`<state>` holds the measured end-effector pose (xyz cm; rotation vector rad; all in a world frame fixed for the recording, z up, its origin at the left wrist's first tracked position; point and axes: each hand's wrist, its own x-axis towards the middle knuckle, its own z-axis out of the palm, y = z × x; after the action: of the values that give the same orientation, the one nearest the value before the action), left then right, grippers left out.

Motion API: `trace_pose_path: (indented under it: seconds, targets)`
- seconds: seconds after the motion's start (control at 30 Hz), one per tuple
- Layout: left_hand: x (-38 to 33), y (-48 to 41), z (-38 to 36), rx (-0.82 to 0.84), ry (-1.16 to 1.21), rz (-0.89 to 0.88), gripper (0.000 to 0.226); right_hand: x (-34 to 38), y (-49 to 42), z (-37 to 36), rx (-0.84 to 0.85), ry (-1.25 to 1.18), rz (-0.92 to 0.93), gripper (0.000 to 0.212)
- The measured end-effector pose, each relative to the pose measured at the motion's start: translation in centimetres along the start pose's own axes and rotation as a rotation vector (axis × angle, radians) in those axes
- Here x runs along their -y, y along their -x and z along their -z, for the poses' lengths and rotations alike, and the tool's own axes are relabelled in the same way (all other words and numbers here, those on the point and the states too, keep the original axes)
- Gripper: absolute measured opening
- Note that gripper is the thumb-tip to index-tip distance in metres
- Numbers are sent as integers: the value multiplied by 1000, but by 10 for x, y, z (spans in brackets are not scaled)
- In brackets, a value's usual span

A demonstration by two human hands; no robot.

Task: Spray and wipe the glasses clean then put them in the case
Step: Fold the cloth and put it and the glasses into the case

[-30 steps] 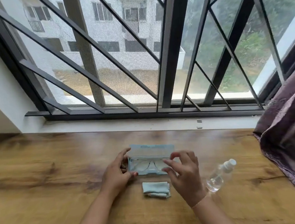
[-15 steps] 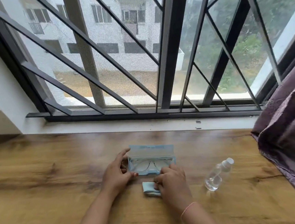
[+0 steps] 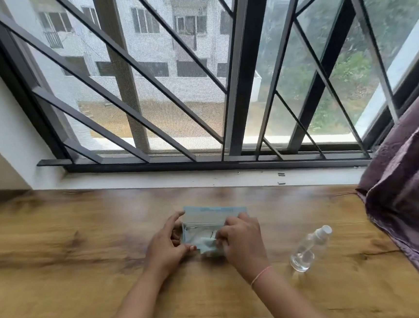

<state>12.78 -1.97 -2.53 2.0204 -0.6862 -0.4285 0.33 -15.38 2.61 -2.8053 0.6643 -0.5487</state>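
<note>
Soft daylight through window (image 3: 195, 71); slight motion blur.

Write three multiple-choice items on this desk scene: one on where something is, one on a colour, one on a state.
1. Where does the clear plastic spray bottle lie?
A. On the wooden desk, right of the hands
B. On the window sill
C. Inside the case

2. What colour is the curtain at the right edge?
A. Yellow
B. Dark purple
C. White

3. In what state is the pale blue translucent glasses case?
A. Shut flat
B. Upside down
C. Open, lid raised

Answers:
1. A: the bottle lies on its side on the desk, beyond the right hand.
2. B: its folds show dark purple.
3. C: the lid stands up behind the tray, the left hand holds its end, and the right hand brings the light blue cloth to it.
</note>
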Motion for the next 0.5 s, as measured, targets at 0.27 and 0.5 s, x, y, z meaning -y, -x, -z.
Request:
trace_pose_path:
  seconds: [0.27, 0.5]
  targets:
    - [-2, 1, 1, -8, -20, 5, 87, 2, -26, -5, -234, 93, -8, 13]
    - [-1, 1, 1, -9, -32, -6, 86, -1, -20, -25, -211, 185, -54, 11]
